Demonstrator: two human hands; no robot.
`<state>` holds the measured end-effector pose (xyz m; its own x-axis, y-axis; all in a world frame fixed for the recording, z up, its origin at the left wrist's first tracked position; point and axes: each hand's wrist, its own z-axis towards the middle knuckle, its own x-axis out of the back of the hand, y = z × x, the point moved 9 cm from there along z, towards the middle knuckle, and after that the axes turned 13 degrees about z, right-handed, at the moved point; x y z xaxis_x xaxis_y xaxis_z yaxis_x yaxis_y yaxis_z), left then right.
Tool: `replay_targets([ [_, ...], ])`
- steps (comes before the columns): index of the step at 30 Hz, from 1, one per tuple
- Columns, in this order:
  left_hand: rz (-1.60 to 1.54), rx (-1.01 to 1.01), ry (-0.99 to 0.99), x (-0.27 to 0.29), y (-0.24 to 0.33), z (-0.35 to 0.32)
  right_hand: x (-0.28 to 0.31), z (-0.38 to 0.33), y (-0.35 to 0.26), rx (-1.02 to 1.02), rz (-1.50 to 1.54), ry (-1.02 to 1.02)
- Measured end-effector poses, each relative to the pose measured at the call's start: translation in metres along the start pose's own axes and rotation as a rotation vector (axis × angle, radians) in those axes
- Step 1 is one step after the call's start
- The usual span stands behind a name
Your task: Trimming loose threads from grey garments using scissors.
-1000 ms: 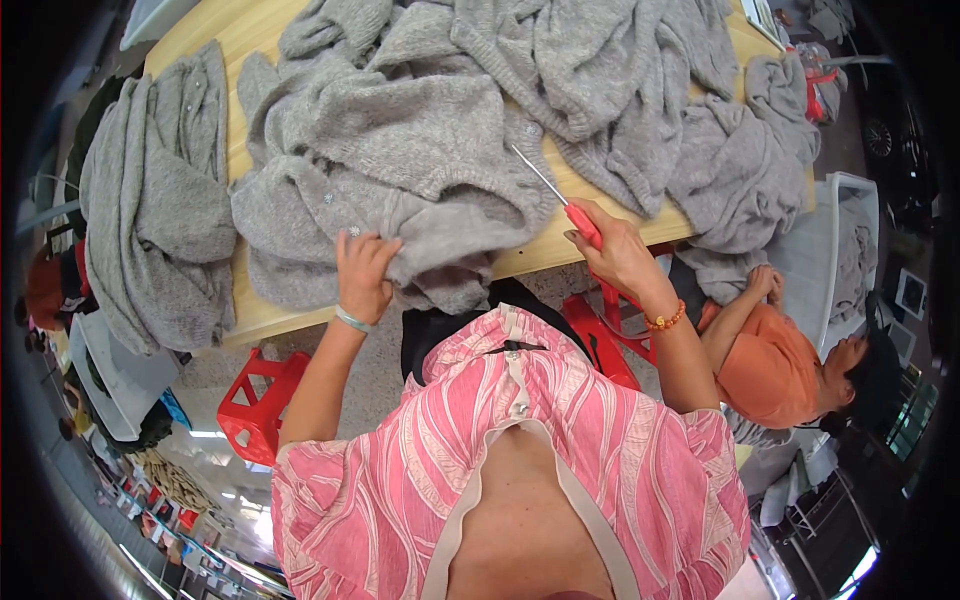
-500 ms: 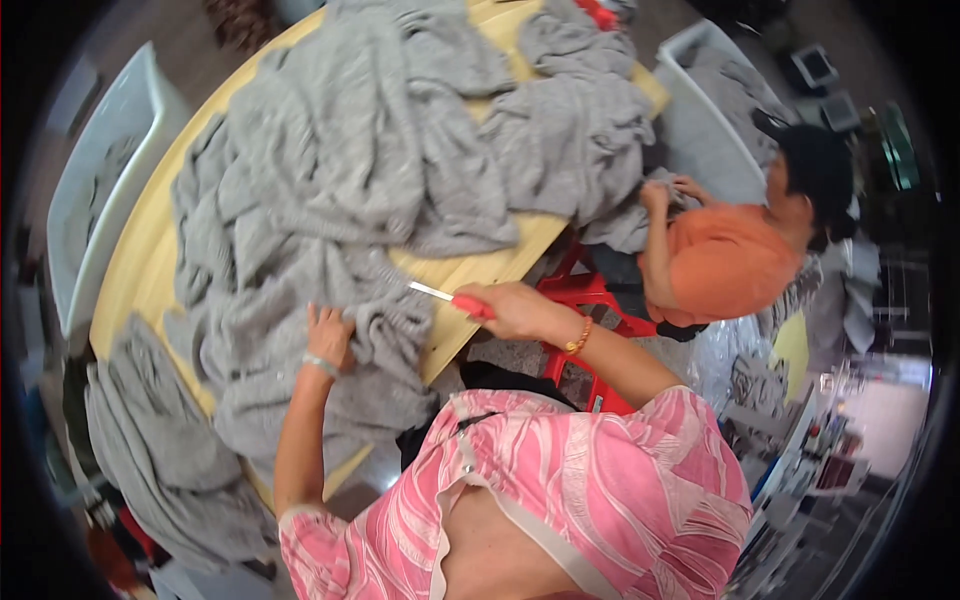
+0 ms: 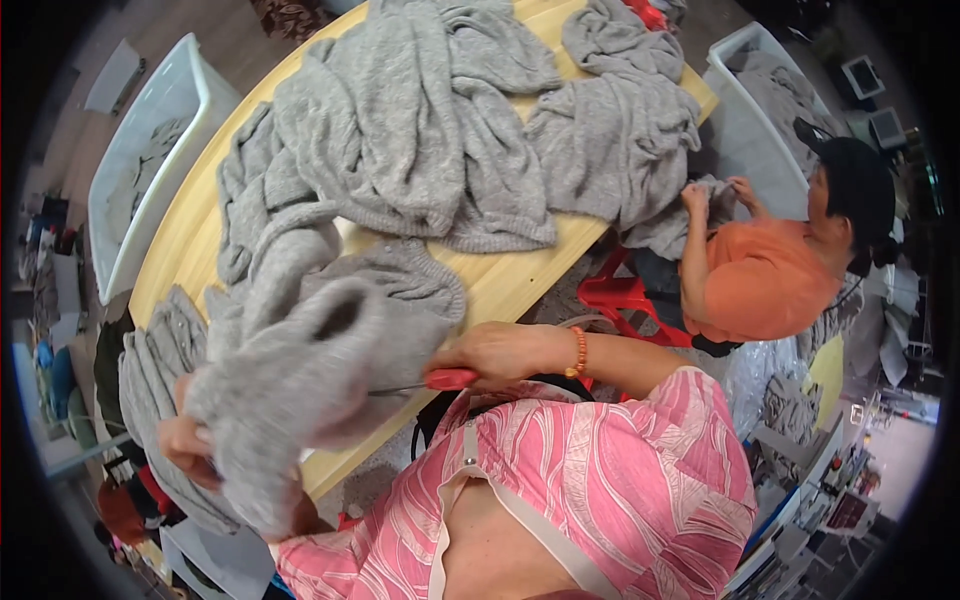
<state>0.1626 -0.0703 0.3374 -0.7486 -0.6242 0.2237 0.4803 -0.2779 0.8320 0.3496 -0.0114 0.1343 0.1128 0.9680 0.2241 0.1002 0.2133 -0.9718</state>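
Observation:
My left hand [image 3: 187, 445] is closed on a grey knit sweater [image 3: 285, 385] and lifts part of it off the table's near left side. The raised cloth is smeared by motion and covers much of my left forearm. My right hand [image 3: 500, 352] is wrapped round the red handle of a tool [image 3: 450, 379] with a thin metal shaft. Its tip is hidden at the cloth, so I cannot tell the tool's kind. Beyond the hands, a pile of grey knitwear [image 3: 395, 140] covers the middle of the wooden table [image 3: 510, 275].
White plastic bins holding grey cloth stand at the left [image 3: 185, 140] and far right [image 3: 745, 140]. A co-worker in an orange top [image 3: 765, 275] sits at the right, handling grey cloth, by a red stool [image 3: 620, 300]. More grey knitwear [image 3: 160, 400] hangs over the table's left edge.
My left hand has gone from lying on the cloth to gripping the sweater, lifting and pulling it leftward. My right hand has moved down and slightly left with the red-handled tool. The view has shifted.

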Motion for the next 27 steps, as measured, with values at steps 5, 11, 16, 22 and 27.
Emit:
replay_targets([
  [5, -0.352, -0.168, -0.658, -0.111, 0.057, -0.001, 0.06, 0.021, -0.022, 0.253, 0.359, 0.238],
  [11, -0.36, -0.781, -0.56, -0.189, 0.098, -0.027, 0.127, -0.048, 0.069, -0.146, 0.68, 0.627],
  [16, -0.299, -0.956, -0.115, -0.255, 0.106, 0.006, 0.188, -0.163, -0.009, -0.38, -0.239, 0.917],
  [22, -0.233, -0.865, 0.095, -0.357, 0.106, 0.082, 0.375, -0.268, -0.106, -0.544, -1.454, 1.209],
  [27, 0.007, -0.574, -0.273, -0.431, 0.009, 0.058, 0.437, -0.381, 0.04, -0.235, -0.87, 1.146],
])
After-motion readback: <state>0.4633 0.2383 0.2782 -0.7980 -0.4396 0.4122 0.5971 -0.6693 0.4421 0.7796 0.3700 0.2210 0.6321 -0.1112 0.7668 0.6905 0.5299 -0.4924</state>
